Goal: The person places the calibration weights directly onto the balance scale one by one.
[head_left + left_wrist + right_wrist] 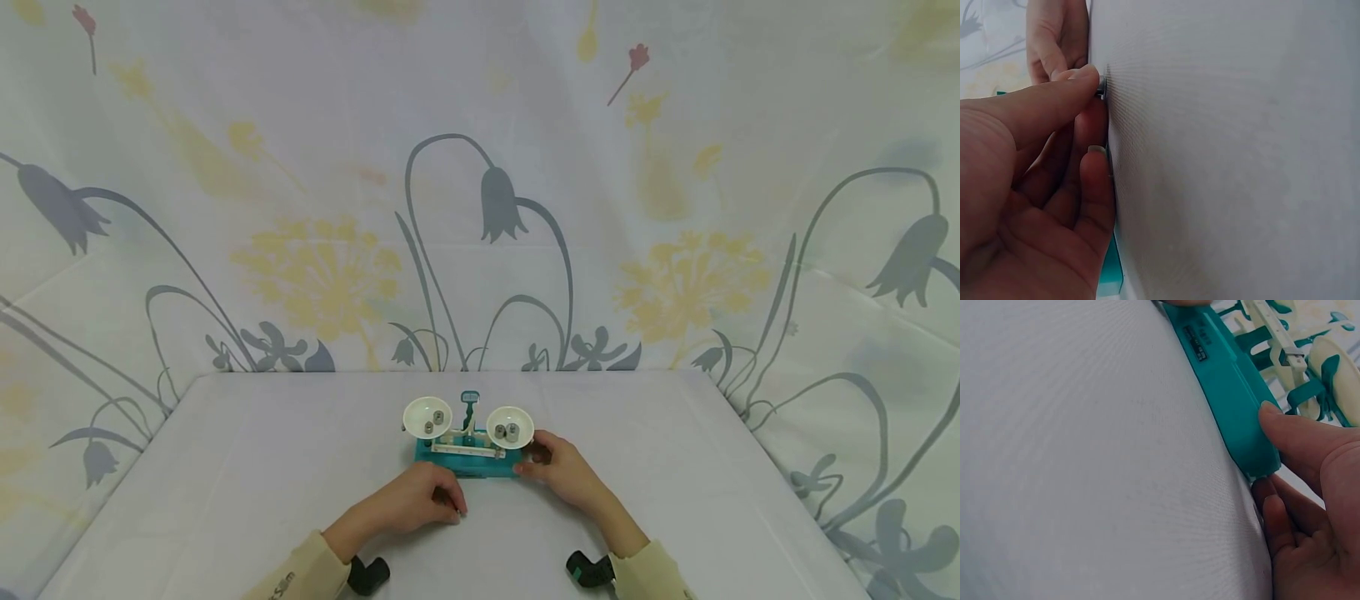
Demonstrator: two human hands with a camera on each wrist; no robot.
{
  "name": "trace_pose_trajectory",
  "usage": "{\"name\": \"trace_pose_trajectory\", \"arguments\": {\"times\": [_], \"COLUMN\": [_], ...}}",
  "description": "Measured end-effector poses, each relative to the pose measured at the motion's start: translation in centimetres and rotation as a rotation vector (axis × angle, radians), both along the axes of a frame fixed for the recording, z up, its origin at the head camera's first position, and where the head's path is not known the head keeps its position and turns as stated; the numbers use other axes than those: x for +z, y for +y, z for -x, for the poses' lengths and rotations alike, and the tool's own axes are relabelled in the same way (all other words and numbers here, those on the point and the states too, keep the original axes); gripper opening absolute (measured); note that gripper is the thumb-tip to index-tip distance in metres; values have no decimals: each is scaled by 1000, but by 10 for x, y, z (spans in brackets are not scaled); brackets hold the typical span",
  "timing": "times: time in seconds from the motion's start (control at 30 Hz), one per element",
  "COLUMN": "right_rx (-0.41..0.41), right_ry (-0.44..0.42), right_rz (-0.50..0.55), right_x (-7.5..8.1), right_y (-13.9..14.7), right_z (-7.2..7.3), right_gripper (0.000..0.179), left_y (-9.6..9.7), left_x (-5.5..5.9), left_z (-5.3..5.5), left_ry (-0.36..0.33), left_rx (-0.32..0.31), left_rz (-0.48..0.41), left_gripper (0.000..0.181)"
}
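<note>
A balance scale with a teal base (468, 467) stands on the white-covered table. Two metal weights (438, 416) lie in its left white pan (417, 410), and two more (512, 432) in the right pan (517, 415). In front of the base, low over the tabletop, my left hand (420, 498) pinches a small metal weight (1102, 85) between thumb and fingers; most of the weight is covered. My right hand (566, 477) grips the right end of the base, its thumb (1279, 422) on the near side and the other fingers round the end.
Behind the table hangs a flower-patterned cloth (450, 250). Black wrist devices (367, 575) show beside both sleeves at the front. The scale's beam (465, 447) and upright pointer (469, 404) stand between the pans.
</note>
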State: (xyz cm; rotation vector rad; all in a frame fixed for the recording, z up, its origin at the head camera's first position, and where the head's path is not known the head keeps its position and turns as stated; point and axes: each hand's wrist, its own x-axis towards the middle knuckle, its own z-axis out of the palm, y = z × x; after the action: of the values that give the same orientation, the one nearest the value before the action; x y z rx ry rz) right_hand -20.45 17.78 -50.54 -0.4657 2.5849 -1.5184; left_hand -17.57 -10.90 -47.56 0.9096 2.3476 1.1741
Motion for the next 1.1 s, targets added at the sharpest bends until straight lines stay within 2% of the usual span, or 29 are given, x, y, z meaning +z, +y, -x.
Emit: {"name": "trace_pose_trajectory", "arguments": {"times": [0.53,1.1], "right_rx": [3,-1], "right_ry": [12,6], "right_rz": [-16,4], "right_x": [0,0], "right_y": [0,-1], "right_z": [1,0], "right_gripper": [47,49], "left_y": [-5,-6], "left_x": [5,23], "left_z": [1,-1], "left_ry": [-12,7], "left_rx": [8,-7], "left_rz": [-28,-43], "left_gripper": [10,8]}}
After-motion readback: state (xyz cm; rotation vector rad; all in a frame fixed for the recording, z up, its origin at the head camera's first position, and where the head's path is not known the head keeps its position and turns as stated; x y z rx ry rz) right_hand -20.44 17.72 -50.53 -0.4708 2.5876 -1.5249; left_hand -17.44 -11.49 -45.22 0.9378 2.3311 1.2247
